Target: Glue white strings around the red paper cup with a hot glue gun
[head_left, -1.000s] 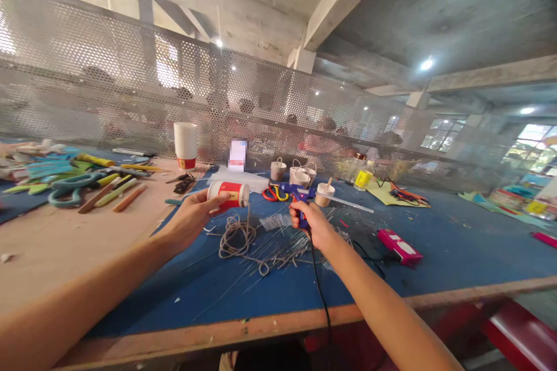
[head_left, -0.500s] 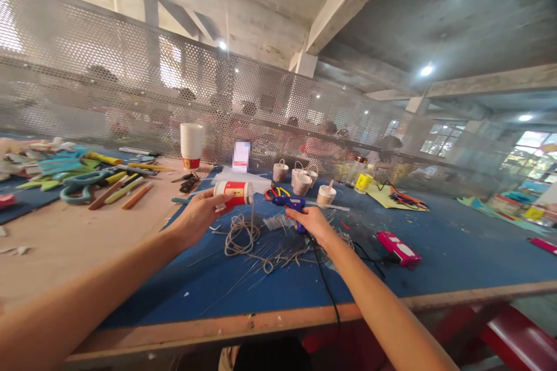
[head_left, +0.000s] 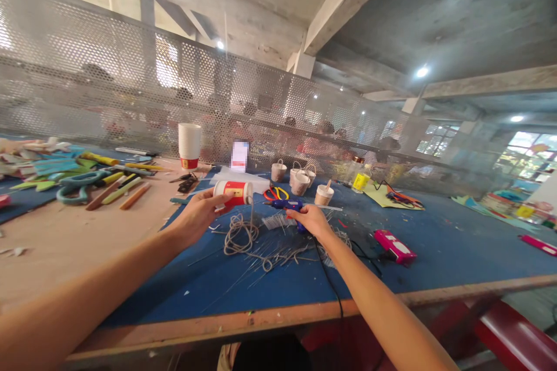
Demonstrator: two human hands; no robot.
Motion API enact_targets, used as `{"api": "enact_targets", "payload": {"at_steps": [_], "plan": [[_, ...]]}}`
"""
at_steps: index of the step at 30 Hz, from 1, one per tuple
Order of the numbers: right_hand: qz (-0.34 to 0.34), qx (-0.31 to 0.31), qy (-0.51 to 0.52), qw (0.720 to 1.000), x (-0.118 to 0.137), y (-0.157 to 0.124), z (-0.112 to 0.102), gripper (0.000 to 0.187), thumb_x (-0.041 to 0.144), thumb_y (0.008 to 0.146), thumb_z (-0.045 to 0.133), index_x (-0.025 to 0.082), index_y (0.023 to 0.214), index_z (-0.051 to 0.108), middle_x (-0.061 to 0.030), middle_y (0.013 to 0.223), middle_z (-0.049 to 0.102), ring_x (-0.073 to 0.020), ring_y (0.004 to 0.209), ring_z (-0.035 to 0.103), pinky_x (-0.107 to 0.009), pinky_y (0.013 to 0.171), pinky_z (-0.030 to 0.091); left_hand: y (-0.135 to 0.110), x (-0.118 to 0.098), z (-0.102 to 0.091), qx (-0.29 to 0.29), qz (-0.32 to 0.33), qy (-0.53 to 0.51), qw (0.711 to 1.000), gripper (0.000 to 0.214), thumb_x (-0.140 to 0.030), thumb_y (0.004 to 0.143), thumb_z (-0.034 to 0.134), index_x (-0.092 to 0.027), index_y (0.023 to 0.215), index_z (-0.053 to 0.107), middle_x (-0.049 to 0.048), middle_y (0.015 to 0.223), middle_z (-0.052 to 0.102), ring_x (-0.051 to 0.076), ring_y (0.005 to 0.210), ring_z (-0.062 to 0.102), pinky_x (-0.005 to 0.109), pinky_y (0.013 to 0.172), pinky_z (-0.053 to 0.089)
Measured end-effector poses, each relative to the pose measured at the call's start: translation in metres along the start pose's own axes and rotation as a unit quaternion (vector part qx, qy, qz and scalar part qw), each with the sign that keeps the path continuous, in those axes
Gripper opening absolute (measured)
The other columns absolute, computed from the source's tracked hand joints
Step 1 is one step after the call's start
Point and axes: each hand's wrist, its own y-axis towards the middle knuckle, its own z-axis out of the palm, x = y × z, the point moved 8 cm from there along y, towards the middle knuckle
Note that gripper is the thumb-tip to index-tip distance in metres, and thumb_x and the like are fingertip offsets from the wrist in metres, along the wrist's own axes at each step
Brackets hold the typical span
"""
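Note:
My left hand [head_left: 201, 214] grips a red and white paper cup [head_left: 235, 192] lying on its side in the air. From the cup's right end a grey cord [head_left: 240, 235] hangs down to a loose coil on the blue mat. My right hand [head_left: 314, 221] is closed around a blue glue gun [head_left: 288, 204], its nozzle pointing left toward the cup but apart from it. The gun's black cable [head_left: 329, 278] runs over the table's front edge. Behind the gun lie scissors [head_left: 278, 192] with red and yellow handles.
Several small cord-wrapped cups [head_left: 300, 183] with handles stand behind the gun, beside a cup with a stick [head_left: 324, 193]. A stack of paper cups [head_left: 189, 145] and a phone [head_left: 239, 156] are at the back. Clay tools [head_left: 119, 188] lie left, a pink device [head_left: 394, 247] right.
The glue gun has dipped slightly and turned more level, and my right hand has moved a little left. The cup stays almost where it was.

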Motion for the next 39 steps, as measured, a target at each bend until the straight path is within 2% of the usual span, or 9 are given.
{"api": "enact_targets", "payload": {"at_steps": [12, 20, 23, 26, 28, 31, 34, 36, 39], "plan": [[-0.006, -0.039, -0.135, 0.990, 0.017, -0.013, 0.000, 0.041, 0.059, 0.089, 0.066, 0.022, 0.071, 0.069, -0.0045, 0.073, 0.074, -0.0213, 0.075, 0.069, -0.027, 0.059, 0.030, 0.003, 0.002, -0.001, 0.019, 0.016, 0.041, 0.999, 0.028, -0.042, 0.064, 0.091, -0.025, 0.084, 0.083, 0.0063, 0.097, 0.084, 0.030, 0.101, 0.075, 0.034, 0.089, 0.057], [-0.015, -0.038, -0.148, 0.988, 0.012, -0.012, 0.004, 0.038, 0.058, 0.087, 0.070, 0.021, 0.080, 0.066, -0.0068, 0.080, 0.074, -0.0248, 0.083, 0.070, -0.029, 0.066, 0.037, -0.001, 0.001, 0.002, 0.016, 0.006, 0.021, 1.000, 0.027, -0.034, 0.067, 0.091, -0.018, 0.087, 0.081, 0.0086, 0.095, 0.084, 0.024, 0.091, 0.075, 0.031, 0.086, 0.057], [-0.057, -0.074, -0.139, 0.986, 0.022, -0.015, -0.003, 0.032, 0.053, 0.091, 0.068, 0.021, 0.086, 0.065, -0.0083, 0.092, 0.075, -0.0249, 0.089, 0.070, -0.030, 0.071, 0.042, 0.000, 0.002, 0.002, 0.020, 0.008, 0.012, 1.000, 0.026, -0.032, 0.069, 0.090, -0.017, 0.088, 0.081, 0.0103, 0.096, 0.083, 0.023, 0.090, 0.076, 0.031, 0.086, 0.057], [-0.126, -0.063, -0.040, 0.989, 0.045, -0.020, 0.001, 0.027, 0.046, 0.096, 0.061, 0.022, 0.087, 0.065, -0.0066, 0.094, 0.076, -0.0223, 0.091, 0.071, -0.030, 0.077, 0.047, 0.002, 0.003, 0.001, 0.019, 0.010, 0.015, 1.000, 0.026, -0.030, 0.069, 0.090, -0.016, 0.089, 0.081, 0.0113, 0.099, 0.083, 0.024, 0.090, 0.076, 0.033, 0.086, 0.058], [-0.136, 0.017, 0.095, 0.986, 0.061, -0.024, 0.016, 0.026, 0.047, 0.096, 0.061, 0.022, 0.091, 0.064, -0.0052, 0.092, 0.077, -0.0211, 0.091, 0.073, -0.030, 0.080, 0.050, 0.001, 0.003, 0.001, 0.019, 0.012, 0.020, 1.000, 0.026, -0.030, 0.070, 0.089, -0.016, 0.090, 0.081, 0.0112, 0.099, 0.083, 0.024, 0.091, 0.076, 0.034, 0.087, 0.058], [-0.096, 0.158, 0.307, 0.934, 0.086, -0.037, 0.046, 0.036, 0.051, 0.088, 0.070, 0.021, 0.107, 0.062, -0.0068, 0.104, 0.079, -0.0216, 0.104, 0.074, -0.031, 0.088, 0.054, -0.002, 0.001, 0.004, 0.024, 0.019, 0.020, 0.999, 0.025, -0.031, 0.071, 0.089, -0.017, 0.090, 0.081, 0.0105, 0.099, 0.083, 0.024, 0.091, 0.076, 0.034, 0.089, 0.058], [-0.071, 0.258, 0.398, 0.877, 0.108, -0.055, 0.068, 0.044, 0.049, 0.082, 0.078, 0.020, 0.110, 0.063, -0.0072, 0.105, 0.079, -0.0218, 0.111, 0.072, -0.035, 0.100, 0.052, -0.004, -0.001, 0.006, 0.023, 0.023, 0.017, 0.999, 0.026, -0.032, 0.070, 0.090, -0.018, 0.090, 0.081, 0.0095, 0.097, 0.083, 0.024, 0.090, 0.076, 0.034, 0.089, 0.057], [-0.076, 0.273, 0.423, 0.861, 0.115, -0.061, 0.071, 0.044, 0.046, 0.079, 0.081, 0.019, 0.108, 0.063, -0.0062, 0.097, 0.079, -0.0215, 0.106, 0.074, -0.036, 0.103, 0.050, -0.005, -0.002, 0.006, 0.021, 0.025, 0.017, 0.999, 0.027, -0.033, 0.068, 0.091, -0.018, 0.088, 0.082, 0.0090, 0.095, 0.083, 0.024, 0.090, 0.075, 0.034, 0.089, 0.056], [-0.099, 0.229, 0.410, 0.877, 0.114, -0.059, 0.065, 0.036, 0.042, 0.080, 0.079, 0.018, 0.102, 0.063, -0.0025, 0.081, 0.077, -0.0197, 0.087, 0.077, -0.034, 0.095, 0.053, -0.006, -0.002, 0.008, 0.028, 0.026, 0.031, 0.999, 0.026, -0.033, 0.069, 0.090, -0.017, 0.088, 0.082, 0.0095, 0.094, 0.083, 0.024, 0.090, 0.075, 0.035, 0.091, 0.056]]}}
